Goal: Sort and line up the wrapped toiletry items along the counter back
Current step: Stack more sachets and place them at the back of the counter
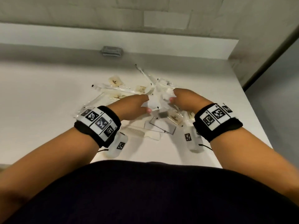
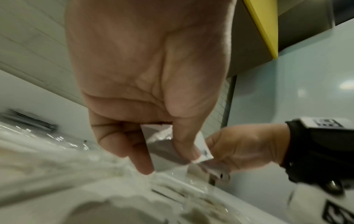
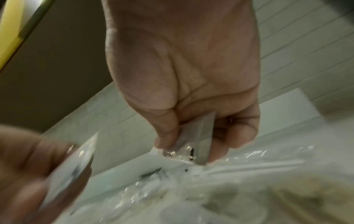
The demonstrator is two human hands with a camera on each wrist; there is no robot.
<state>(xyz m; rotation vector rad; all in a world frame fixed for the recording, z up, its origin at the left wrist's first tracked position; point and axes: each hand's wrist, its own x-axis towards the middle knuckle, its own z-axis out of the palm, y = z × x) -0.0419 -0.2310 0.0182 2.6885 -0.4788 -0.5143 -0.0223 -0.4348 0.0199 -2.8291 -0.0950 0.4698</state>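
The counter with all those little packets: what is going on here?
A person is sorting a loose pile of wrapped toiletry items on a white counter. The left hand and the right hand each pinch a small white packet above the pile. A wrapped comb lies nearer the person. Nothing is lined up along the back yet.

Wrapped items (image 1: pixel 129 92) motion-blurred (contents unreadable); left hand (image 1: pixel 134 107) fingertips hidden

One comb (image 1: pixel 140 132), one grey packet stack (image 1: pixel 112 50) at the back, two hands; jumbled wrapped packets (image 1: pixel 116 90) uncountable
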